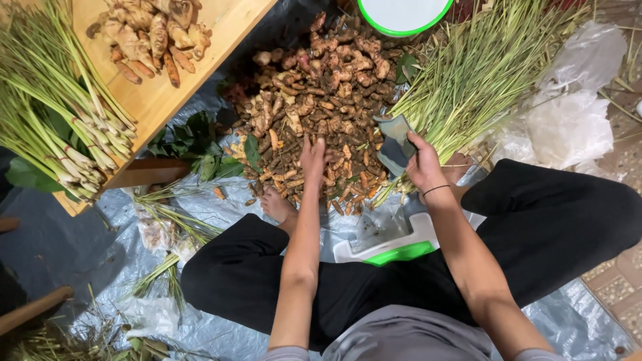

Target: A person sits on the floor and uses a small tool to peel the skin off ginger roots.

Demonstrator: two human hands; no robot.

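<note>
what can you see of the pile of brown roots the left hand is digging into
The pile of roots is a loose heap of small knobbly brown rhizomes, some showing orange broken ends, with soil on them. It lies on a grey plastic sheet on the floor, in front of the seated person. The left hand rests on its near edge, fingers among the pieces. A few green leaves lie at its left side, and a bundle of lemongrass stalks borders its right. A green-rimmed basin sits at its far edge.

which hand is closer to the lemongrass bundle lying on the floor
Right. The right hand, holding a dark flat object, sits against the cut ends of the floor lemongrass bundle. The left hand is farther off, resting on the pile of roots.
</note>
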